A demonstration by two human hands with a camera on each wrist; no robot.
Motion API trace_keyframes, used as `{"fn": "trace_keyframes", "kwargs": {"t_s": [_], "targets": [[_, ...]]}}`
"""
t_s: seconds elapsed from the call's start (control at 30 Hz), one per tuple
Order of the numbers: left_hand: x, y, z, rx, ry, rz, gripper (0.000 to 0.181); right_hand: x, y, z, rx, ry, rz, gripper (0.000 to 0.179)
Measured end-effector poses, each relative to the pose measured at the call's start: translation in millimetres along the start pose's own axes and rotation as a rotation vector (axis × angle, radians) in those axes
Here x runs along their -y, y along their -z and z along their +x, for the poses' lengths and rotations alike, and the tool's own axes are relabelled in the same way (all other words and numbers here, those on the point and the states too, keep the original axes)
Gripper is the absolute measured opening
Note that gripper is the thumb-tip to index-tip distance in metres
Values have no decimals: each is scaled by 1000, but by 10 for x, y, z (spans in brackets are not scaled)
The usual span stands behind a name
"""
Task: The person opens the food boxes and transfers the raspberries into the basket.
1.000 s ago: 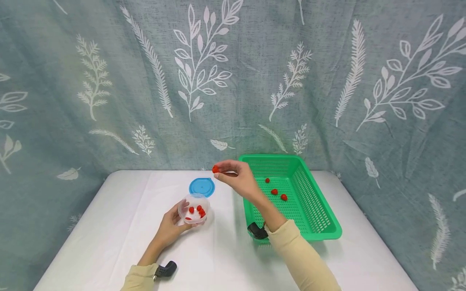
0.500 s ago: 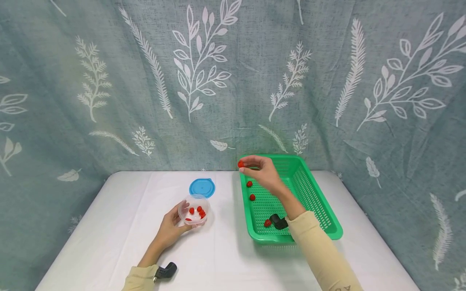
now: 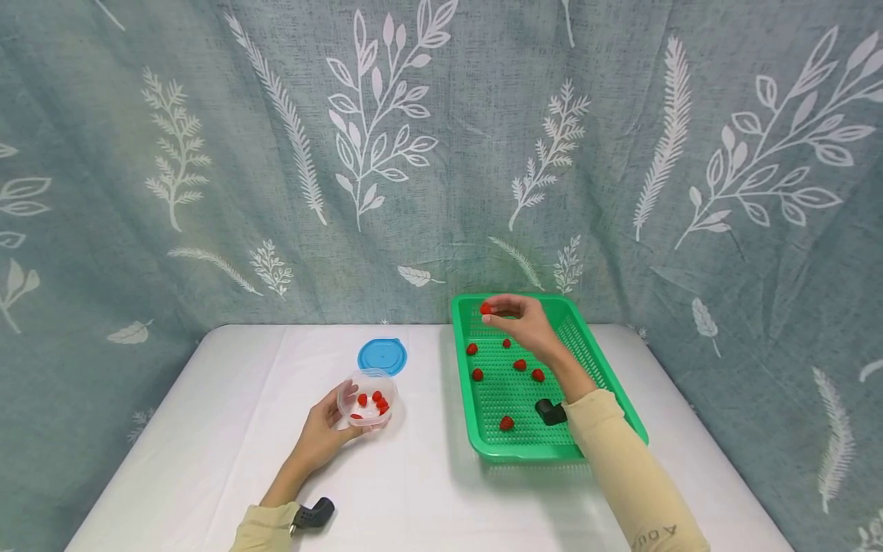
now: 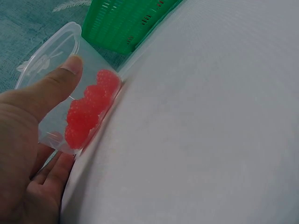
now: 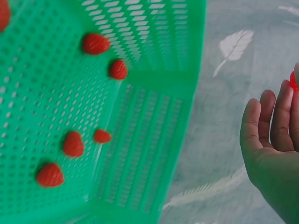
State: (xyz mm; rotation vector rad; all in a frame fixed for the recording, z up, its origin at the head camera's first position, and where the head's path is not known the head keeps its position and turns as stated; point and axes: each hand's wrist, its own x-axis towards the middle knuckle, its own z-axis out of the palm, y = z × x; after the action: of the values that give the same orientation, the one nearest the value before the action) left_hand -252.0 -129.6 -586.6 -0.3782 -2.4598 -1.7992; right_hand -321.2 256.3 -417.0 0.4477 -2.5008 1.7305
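Likely midway — pinching red raspberry (image 3: 486, 308) in right grip (image 3: 530, 320) over green plastic basket (image 3: 524, 452) of six, holding clear plastic tub (image 4: 53, 56) of several in left grip (image 3: 327, 433).

One basket (image 3: 524, 452), one tub (image 4: 95, 64), one lid (image 3: 382, 356), at least eleven raspberries (image 3: 507, 423).

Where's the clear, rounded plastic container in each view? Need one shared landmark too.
Head: clear, rounded plastic container lower half, left of centre, in the left hand.
Left wrist: container at upper left, gripped by the same hand.
Right wrist: not in it.
Shared landmark: green perforated plastic basket, right of centre in head, top edge in left wrist, left side in right wrist.
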Motion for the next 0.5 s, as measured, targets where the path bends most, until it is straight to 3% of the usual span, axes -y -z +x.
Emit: {"fn": "trace_keyframes", "kwargs": {"t_s": [0.5], "targets": [[-8,7,-1,-1,5,-8,90,-479,277,116,-49,-135,-54,37]]}}
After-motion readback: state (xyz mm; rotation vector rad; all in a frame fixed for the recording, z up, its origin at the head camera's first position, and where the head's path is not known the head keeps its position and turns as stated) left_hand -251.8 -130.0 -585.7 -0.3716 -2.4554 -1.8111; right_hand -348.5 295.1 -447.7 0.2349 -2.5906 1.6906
